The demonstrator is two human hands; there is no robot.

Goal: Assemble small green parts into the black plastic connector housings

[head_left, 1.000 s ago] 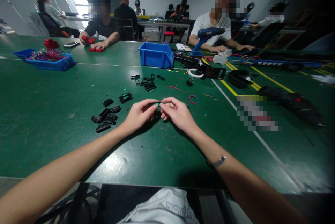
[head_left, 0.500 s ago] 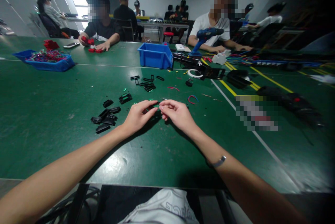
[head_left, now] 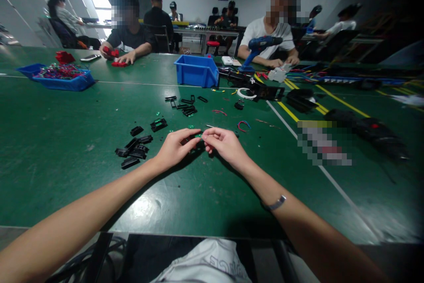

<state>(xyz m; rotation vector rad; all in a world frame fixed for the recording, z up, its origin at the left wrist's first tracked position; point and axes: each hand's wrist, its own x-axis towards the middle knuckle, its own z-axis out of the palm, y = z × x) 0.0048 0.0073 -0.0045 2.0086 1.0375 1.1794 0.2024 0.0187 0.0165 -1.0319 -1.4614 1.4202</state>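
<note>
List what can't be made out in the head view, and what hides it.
Small green piece, head view: mostly covered by the left hand and right hand, so its shape and each hand's exact contact are unclear.
Blue bin, head view: its near wall hides the bottom.
Pixelated item at right, head view: the blocks hide what it is.
Wires in the blue tray, head view: too tangled and small to count.

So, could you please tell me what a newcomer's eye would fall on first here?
Probably the left hand and right hand, meeting at a small green part over the middle of the green table. Next, perhaps, the open blue bin beyond them, with a blue drill to its right. Black casings lie scattered left of the hands.
</note>
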